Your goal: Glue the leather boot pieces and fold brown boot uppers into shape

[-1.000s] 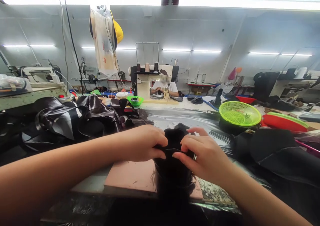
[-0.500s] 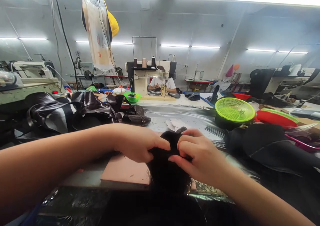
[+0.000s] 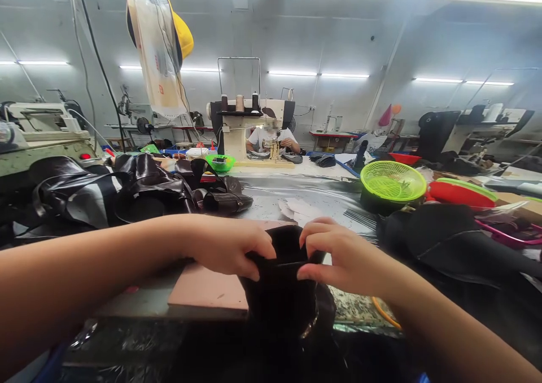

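Note:
My left hand (image 3: pixel 239 247) grips the left side of a black boot upper (image 3: pixel 282 298), thumb and fingers pinching its top edge. On the opposite side, my right hand (image 3: pixel 332 253) holds the same rim between thumb and curled fingers. The opening between the hands faces me, with a thin light line along the near edge. The shaft hangs down at the table's front edge, its lower part lost in dark shadow. To the left of it, a pink board (image 3: pixel 207 287) lies on the table.
Shiny dark leather pieces (image 3: pixel 97 191) are heaped at left. Black pieces (image 3: pixel 449 247) lie at right, near a lime-green basket (image 3: pixel 393 180) and a red basin (image 3: pixel 461 196). White scraps (image 3: pixel 298 209) lie beyond my hands. Across the table, a person (image 3: pixel 273 137) sits behind a sewing machine (image 3: pixel 235 132).
My hands have moved slightly apart, and the boot upper's opening shows wider. An orange loop now shows beneath my right forearm. The view has shifted a little.

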`<state>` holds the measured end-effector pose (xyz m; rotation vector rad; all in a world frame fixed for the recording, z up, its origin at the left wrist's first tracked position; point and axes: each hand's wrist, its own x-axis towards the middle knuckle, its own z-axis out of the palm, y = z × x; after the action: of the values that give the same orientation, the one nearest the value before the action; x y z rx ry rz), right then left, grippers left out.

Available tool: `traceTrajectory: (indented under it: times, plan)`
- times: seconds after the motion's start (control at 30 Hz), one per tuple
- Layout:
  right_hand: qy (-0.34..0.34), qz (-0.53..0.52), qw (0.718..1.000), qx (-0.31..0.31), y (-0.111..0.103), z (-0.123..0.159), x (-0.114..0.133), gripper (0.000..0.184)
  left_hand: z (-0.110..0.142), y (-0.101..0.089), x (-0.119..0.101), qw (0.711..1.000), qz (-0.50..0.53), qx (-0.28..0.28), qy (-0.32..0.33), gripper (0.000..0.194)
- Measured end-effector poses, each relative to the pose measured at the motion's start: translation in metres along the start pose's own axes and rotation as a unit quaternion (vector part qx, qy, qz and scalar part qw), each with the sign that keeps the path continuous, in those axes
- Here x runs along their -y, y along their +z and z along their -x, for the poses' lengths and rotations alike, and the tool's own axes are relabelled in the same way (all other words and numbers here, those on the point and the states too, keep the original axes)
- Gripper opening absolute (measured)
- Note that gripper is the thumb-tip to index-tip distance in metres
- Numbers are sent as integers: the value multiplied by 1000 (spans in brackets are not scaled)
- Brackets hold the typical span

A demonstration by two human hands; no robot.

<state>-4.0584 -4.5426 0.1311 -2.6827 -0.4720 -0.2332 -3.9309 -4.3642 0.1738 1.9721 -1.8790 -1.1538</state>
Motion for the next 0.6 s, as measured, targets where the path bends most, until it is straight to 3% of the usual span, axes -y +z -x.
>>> traceTrajectory:
  times: [0.07, 0.13, 0.23, 0.27, 0.43, 0.6]
  plan:
    - [-7, 13, 1000, -20, 4, -1, 5, 25, -3, -4, 0, 999, -6, 37, 2, 28]
    - [-2, 35, 998, -48, 9, -1, 12, 24, -8, -7, -2, 998, -46, 38, -16, 34]
    - [22, 63, 995, -74, 9, 0, 17, 20, -18, -7, -6, 990, -136, -27, -26, 14]
    - [28, 62, 996, -56, 7, 0, 16, 20, -21, -6, -7, 986, -155, -49, -19, 6]
    - [45, -27, 992, 113, -11, 5, 3, 17, -25, 0, -3, 986, -143, -89, -4, 6]
    - [52, -58, 994, 76, -10, 9, -6, 26, -22, 3, 0, 993, -94, -69, -34, 8]
